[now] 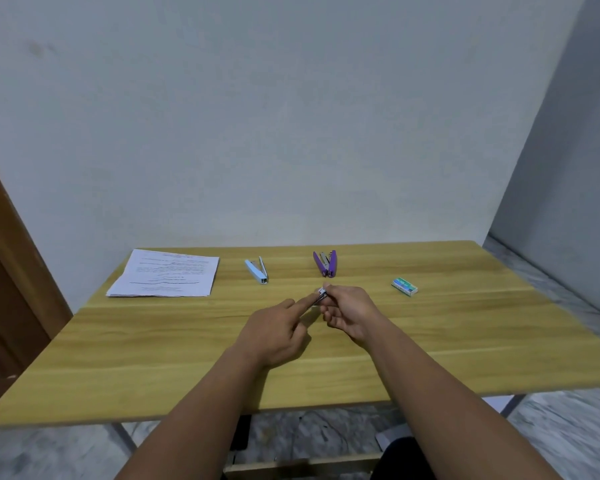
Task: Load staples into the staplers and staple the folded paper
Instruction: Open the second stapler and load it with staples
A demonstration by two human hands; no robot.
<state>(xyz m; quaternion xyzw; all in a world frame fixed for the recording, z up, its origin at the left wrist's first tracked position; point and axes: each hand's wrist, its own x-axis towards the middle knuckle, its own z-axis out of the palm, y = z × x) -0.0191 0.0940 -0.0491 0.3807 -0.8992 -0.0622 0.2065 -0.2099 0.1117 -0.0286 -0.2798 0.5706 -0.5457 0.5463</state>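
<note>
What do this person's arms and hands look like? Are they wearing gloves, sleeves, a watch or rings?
Both forearms are bare up to the bottom edge of the picture, with no sleeves showing. The left hand and the right hand wear no gloves. No watch, bracelet or ring shows on either wrist or on the fingers that can be seen, and no marks are visible.

Head view, downward over table (153, 341)
</note>
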